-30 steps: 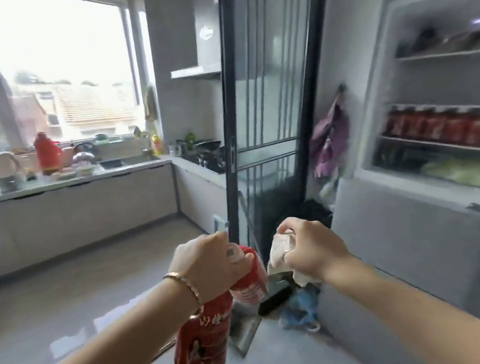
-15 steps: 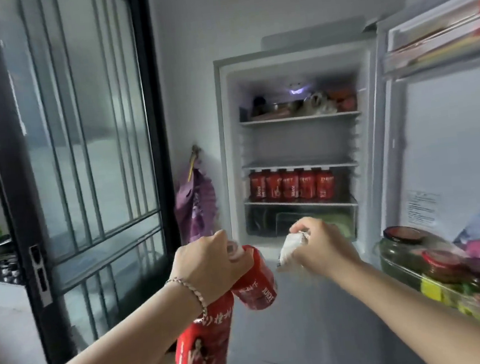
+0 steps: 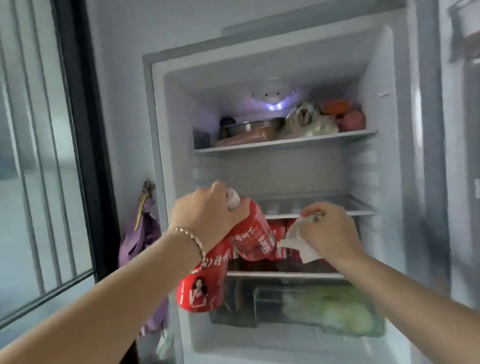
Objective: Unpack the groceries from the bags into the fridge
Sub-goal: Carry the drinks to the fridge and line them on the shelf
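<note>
Red bottles [image 3: 202, 285], 2, hang tilted necks-up from left hand [image 3: 204, 214], grip clenched; right hand [image 3: 331, 231] pinches paper [image 3: 297, 242].

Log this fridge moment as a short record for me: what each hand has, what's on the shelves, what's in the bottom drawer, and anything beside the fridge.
left hand: grips two red bottles by their necks, before the open fridge
right hand: holds a crumpled white scrap
top shelf: metal bowl, bagged food, red fruit
lower shelf: stored bottles, also red, partly hidden by the hands
crisper drawer: leafy green vegetable
beside fridge: purple bag hanging on the wall
</note>
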Motion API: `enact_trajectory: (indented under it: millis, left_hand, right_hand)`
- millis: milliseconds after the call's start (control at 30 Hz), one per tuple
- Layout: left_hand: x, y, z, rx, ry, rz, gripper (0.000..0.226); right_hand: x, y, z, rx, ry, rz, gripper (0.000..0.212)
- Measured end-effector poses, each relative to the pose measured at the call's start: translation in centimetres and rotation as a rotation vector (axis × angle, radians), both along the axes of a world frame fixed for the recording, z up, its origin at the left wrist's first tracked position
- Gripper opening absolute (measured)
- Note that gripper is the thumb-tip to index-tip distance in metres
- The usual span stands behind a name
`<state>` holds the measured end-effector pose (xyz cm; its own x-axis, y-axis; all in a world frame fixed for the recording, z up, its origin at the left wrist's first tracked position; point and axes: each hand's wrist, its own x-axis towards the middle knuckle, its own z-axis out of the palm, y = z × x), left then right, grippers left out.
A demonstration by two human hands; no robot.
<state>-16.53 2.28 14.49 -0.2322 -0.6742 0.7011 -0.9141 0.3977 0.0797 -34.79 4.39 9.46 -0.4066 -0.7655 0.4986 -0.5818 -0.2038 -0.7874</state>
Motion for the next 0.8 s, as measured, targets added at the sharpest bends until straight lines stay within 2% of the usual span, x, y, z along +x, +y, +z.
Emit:
enact_trajectory:
  millis: [233, 400, 467, 600, 800]
  left_hand:
    - [-4.1, -14.1, 4.9, -0.152, -0.224, -0.035, 0.037]
    - [-7.4, -21.5, 6.1, -0.232, -0.561, 0.012, 0.052]
    - [-8.3, -23.2, 6.3, -0.253, -0.637, -0.019, 0.052]
    - [-9.4, -26.9, 6.5, -0.281, -0.646, -0.095, 0.052]
    - [-10.4, -30.1, 6.5, -0.195, -0.485, -0.187, 0.05]
  right_hand:
    - [-2.3, -10.1, 2.9, -0.153, -0.011, -0.055, 0.02]
    - [-4.1, -15.1, 3.8, -0.177, -0.032, -0.154, 0.027]
    - [-4.6, -16.4, 3.8, -0.171, -0.07, -0.174, 0.028]
    - [-5.4, -18.8, 3.6, -0.133, -0.141, -0.223, 0.03]
    - [-6.6, -20.7, 3.7, -0.115, -0.157, -0.213, 0.032]
